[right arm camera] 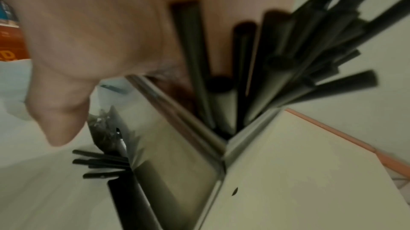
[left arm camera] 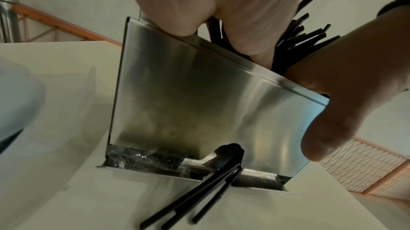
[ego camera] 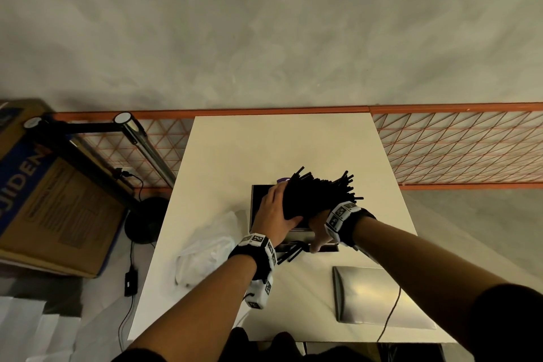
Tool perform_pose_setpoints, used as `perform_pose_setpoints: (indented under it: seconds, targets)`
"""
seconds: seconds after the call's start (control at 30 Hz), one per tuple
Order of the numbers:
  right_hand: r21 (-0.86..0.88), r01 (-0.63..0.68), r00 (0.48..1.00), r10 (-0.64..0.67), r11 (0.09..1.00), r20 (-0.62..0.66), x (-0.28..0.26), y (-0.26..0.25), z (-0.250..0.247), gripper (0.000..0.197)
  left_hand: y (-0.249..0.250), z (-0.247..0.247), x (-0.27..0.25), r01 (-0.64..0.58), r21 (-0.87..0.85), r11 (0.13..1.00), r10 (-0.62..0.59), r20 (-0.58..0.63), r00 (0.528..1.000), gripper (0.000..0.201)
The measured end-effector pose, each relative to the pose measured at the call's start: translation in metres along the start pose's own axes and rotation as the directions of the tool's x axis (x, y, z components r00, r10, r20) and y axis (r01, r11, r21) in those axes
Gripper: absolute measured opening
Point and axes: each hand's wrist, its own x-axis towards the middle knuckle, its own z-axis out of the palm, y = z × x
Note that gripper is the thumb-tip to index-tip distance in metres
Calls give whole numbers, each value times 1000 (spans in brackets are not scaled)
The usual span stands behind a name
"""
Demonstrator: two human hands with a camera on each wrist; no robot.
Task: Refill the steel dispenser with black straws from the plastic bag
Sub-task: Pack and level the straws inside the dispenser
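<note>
A thick bundle of black straws (ego camera: 317, 194) stands tilted in the open top of the steel dispenser (ego camera: 258, 200) on the white table (ego camera: 264, 150). My left hand (ego camera: 276, 209) grips the bundle from the left, and my right hand (ego camera: 318, 232) holds it from the right. In the left wrist view the straws (left arm camera: 306, 37) fan out above the dispenser's front wall (left arm camera: 199, 102). A few loose straws (left arm camera: 199, 195) poke out of its bottom tray. The right wrist view shows the straw (right arm camera: 299, 58) ends going into the dispenser (right arm camera: 177, 146). The crumpled plastic bag (ego camera: 205, 250) lies to the left.
A flat steel lid (ego camera: 370, 294) lies on the table's near right part, with a dark cable crossing it. A cardboard box (ego camera: 44, 185) and a black stand base (ego camera: 147, 223) sit on the floor to the left. Orange wire mesh shelving (ego camera: 455, 150) runs behind the table.
</note>
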Motion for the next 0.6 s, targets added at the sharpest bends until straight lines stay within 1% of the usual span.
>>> perform_pose_setpoints:
  seconds: [0.1, 0.13, 0.17, 0.27, 0.37, 0.43, 0.47, 0.6]
  targets:
    - [-21, 24, 1000, -25, 999, -18, 11, -2, 2, 79, -1, 0, 0, -5, 4, 1000, 5, 2, 1000, 95]
    - [-18, 25, 1000, -25, 1000, -15, 16, -3, 5, 79, -1, -1, 0, -5, 3, 1000, 5, 3, 1000, 95]
    - [-15, 21, 1000, -21, 1000, -1, 19, -3, 7, 76, -1, -1, 0, -7, 2, 1000, 7, 4, 1000, 95]
    - [-32, -2, 1000, 3, 999, 28, 4, -7, -3, 64, -1, -1, 0, -6, -6, 1000, 6, 7, 1000, 96]
    - [-100, -2, 1000, 4, 995, 25, 1, -1, -4, 55, -1, -1, 0, 4, 4, 1000, -4, 6, 1000, 96]
    - [-143, 10, 998, -1, 990, 62, -3, 2, -4, 52, 0, -2, 0, 7, 3, 1000, -7, 10, 1000, 95]
    - [-158, 10, 997, 2, 987, 76, -3, 3, -4, 52, 1, -2, 0, 6, 2, 1000, -6, 12, 1000, 94]
    - [-255, 25, 999, -13, 967, 46, -2, 3, -4, 61, 0, -3, 0, 7, 4, 1000, -7, 19, 1000, 95]
